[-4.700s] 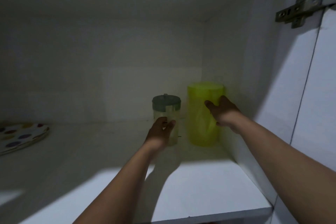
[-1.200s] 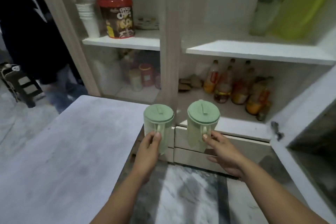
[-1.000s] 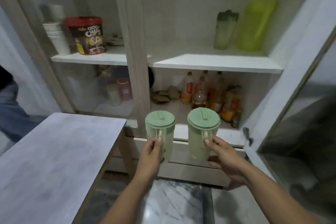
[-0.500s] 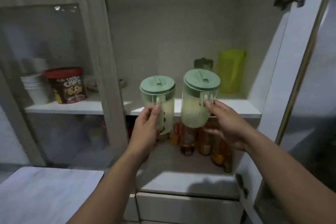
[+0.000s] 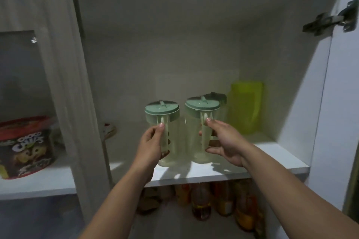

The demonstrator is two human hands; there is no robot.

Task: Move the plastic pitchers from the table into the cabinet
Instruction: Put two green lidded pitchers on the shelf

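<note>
Pitcher placement on the cabinet shelf

Pitchers stand side by side near the shelf's (image 5: 272, 169) front edge: left pitcher (image 5: 171, 141), right pitcher (image 5: 196, 137), both pale translucent green with darker green lids, upright. Left hand (image 5: 150, 148) is clenched around one handle, right hand (image 5: 223, 141) around the other. Confirm both bases sit flat, slide them back toward the yellow-green container (image 5: 245, 107), then let go.

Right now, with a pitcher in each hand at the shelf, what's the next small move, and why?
Probably slide both back, then let go. The left hand and right hand grip the left pitcher and right pitcher near the shelf front; bare space lies behind, beside the yellow-green container.
</note>
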